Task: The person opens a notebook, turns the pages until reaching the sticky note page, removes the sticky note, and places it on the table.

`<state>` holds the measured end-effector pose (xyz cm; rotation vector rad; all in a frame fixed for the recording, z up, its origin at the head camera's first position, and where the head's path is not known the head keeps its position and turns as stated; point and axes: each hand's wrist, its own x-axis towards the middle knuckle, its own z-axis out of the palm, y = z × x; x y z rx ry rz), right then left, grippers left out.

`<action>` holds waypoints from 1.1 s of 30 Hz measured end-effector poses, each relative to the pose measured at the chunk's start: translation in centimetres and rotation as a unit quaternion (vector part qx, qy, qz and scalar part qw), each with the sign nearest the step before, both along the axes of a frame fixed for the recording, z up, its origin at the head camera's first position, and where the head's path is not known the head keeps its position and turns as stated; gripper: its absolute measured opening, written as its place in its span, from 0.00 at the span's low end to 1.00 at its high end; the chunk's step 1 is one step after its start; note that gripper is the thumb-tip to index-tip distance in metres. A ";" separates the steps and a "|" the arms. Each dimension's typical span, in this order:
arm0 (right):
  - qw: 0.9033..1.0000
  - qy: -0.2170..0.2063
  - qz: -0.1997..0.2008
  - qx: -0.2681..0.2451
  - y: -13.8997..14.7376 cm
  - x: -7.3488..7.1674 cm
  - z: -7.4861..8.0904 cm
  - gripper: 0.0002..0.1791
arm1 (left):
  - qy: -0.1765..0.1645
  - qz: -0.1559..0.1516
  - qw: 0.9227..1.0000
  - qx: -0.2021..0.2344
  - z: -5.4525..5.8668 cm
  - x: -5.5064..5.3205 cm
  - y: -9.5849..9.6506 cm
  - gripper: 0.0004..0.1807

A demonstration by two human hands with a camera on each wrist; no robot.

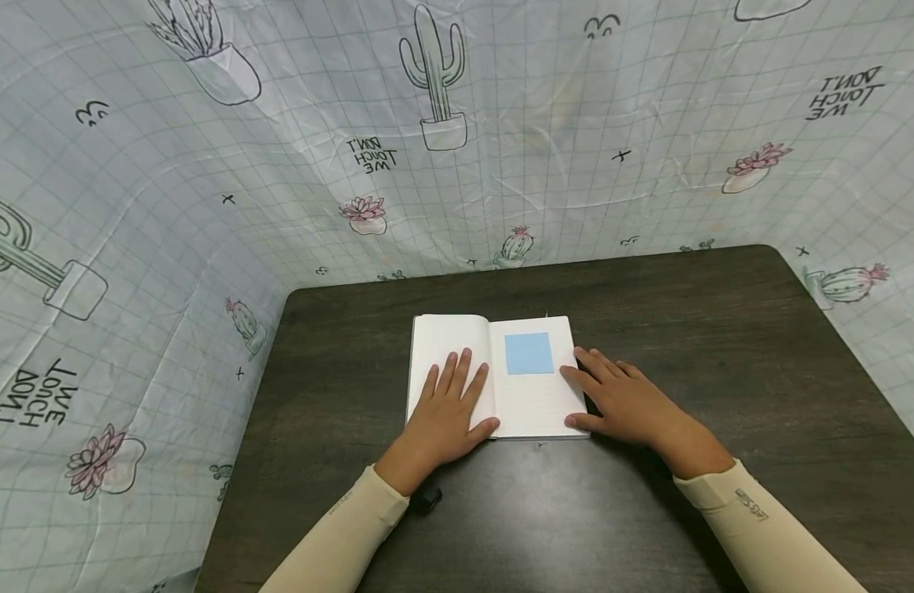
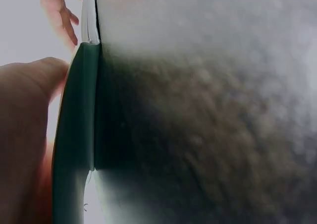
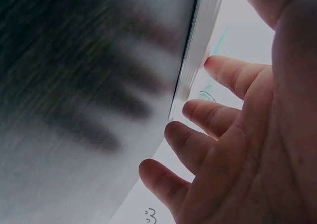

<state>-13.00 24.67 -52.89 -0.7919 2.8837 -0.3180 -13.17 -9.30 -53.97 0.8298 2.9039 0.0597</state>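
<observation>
An open notebook lies on the dark table, its pages white and faintly lined on the right. On the right page sits a blue square sticky note. My left hand rests on the left page with fingers spread and straight. At the right edge of the notebook, my right hand touches the page border with its thumb and fingers extended. In the left wrist view the notebook's dark green cover shows beside the left thumb. The right wrist view shows the right fingers near the page edges.
The dark wooden table extends around the notebook. A small black object is by the left wrist. Behind and at the sides hangs a pale gridded cloth printed with cacti and lettering.
</observation>
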 end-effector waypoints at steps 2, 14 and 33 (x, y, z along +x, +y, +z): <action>1.000 -0.001 0.000 -0.001 0.0 0.0 0.0 0.46 | -0.006 0.002 1.000 0.003 -0.1 0.0 -0.1 0.48; 1.000 -0.010 -0.005 -0.005 0.1 0.0 -0.1 0.46 | -0.028 0.010 0.999 0.019 -0.4 0.1 -0.3 0.48; 1.000 -0.021 -0.015 -0.012 0.2 0.0 -0.3 0.47 | -0.061 0.018 0.998 0.024 -0.5 0.1 -0.5 0.48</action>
